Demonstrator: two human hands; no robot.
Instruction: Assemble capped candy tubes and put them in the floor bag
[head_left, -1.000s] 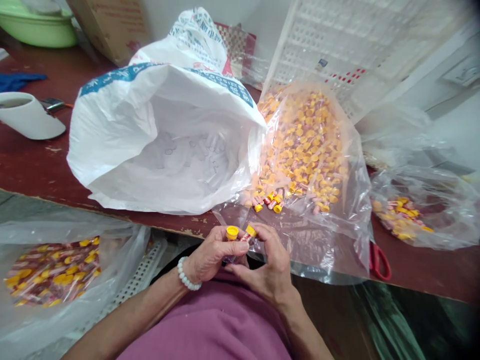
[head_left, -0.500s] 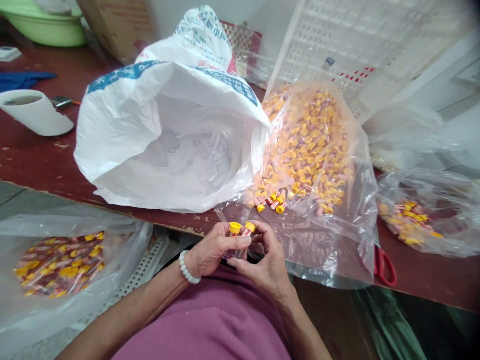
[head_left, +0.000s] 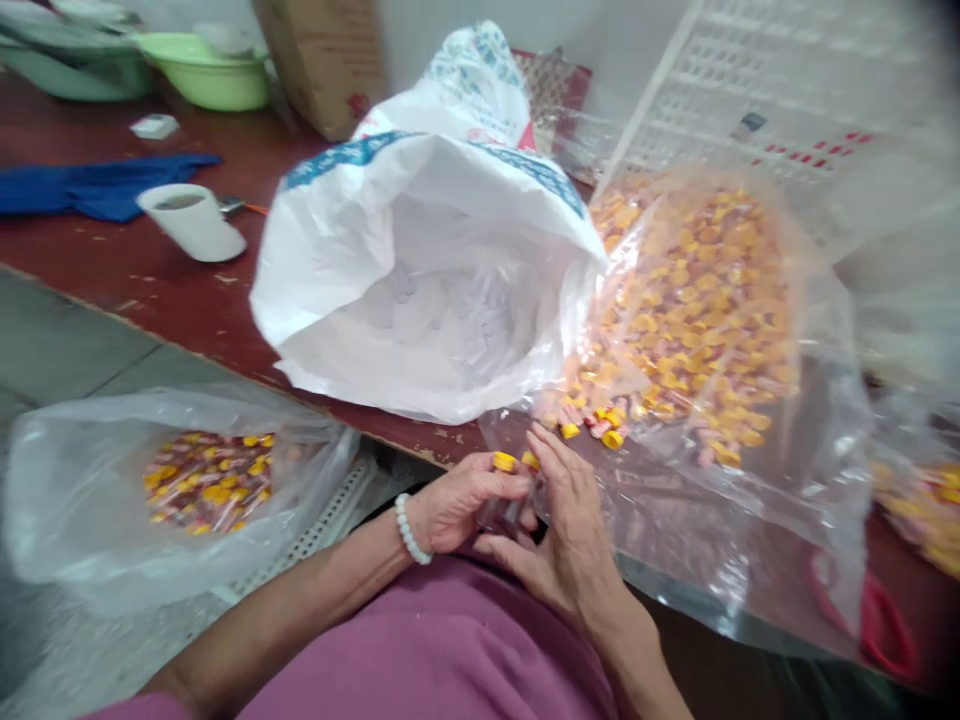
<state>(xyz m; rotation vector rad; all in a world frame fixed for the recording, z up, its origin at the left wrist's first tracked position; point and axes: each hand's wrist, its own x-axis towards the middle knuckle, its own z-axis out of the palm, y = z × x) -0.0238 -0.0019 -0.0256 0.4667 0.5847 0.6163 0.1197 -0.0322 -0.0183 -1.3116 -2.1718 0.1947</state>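
Note:
Close to my body, my left hand (head_left: 459, 502) is closed around two small yellow-capped tubes (head_left: 508, 466), caps up. My right hand (head_left: 564, 515) presses against the tubes from the right, fingers curled on them. Just beyond my hands lies a clear plastic bag (head_left: 697, 310) full of the same yellow-capped tubes, with a few loose ones (head_left: 592, 428) at its mouth. A large white sack (head_left: 420, 270) stands open to the left of it, with pale pieces inside.
Another clear bag of yellow-capped tubes (head_left: 202, 470) sits low at my left, below the dark red table (head_left: 127, 280). A white cup (head_left: 191, 220), a blue cloth (head_left: 97, 190), green bowls (head_left: 206, 70) and a cardboard box (head_left: 326, 60) stand farther back. Red scissors (head_left: 881, 620) lie at the right.
The view has swung left, so everything shifts right in the picture. My right hand's fingers have closed further over the tubes, hiding their red bodies.

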